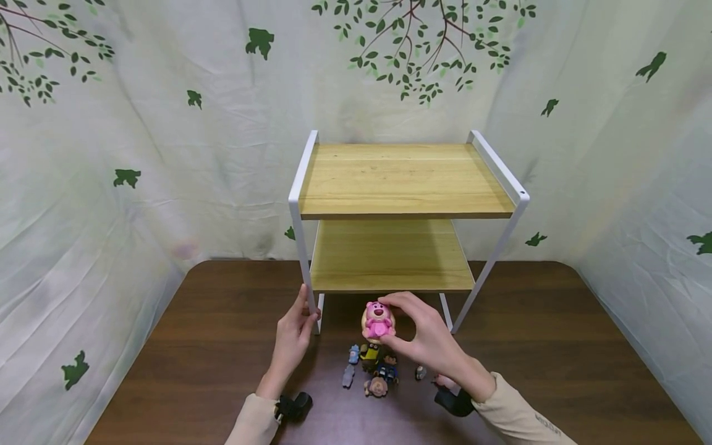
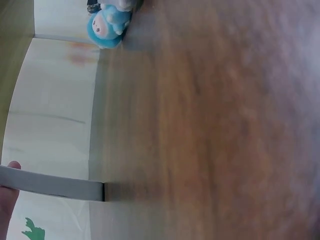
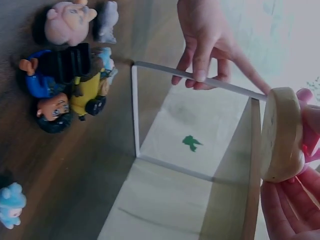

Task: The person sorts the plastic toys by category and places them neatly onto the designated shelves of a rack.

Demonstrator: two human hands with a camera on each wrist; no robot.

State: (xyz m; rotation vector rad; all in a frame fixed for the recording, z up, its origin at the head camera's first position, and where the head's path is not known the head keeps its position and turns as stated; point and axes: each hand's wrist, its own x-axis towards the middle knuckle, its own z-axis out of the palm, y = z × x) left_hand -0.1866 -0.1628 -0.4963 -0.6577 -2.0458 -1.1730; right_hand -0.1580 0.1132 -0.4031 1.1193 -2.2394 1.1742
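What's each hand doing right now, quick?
Left hand: closed, holding the white, flat-bar shelf leg.
Right hand: closed, holding the glossy pink bear figure with a rounded cream backing.

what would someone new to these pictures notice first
Probably the bright pink bear, held in the right hand in front of the shelf. Next might be the shelf itself, two pale boards in a white frame, with the left hand gripping one leg. Small toy figures lie on the dark table nearer the viewer.
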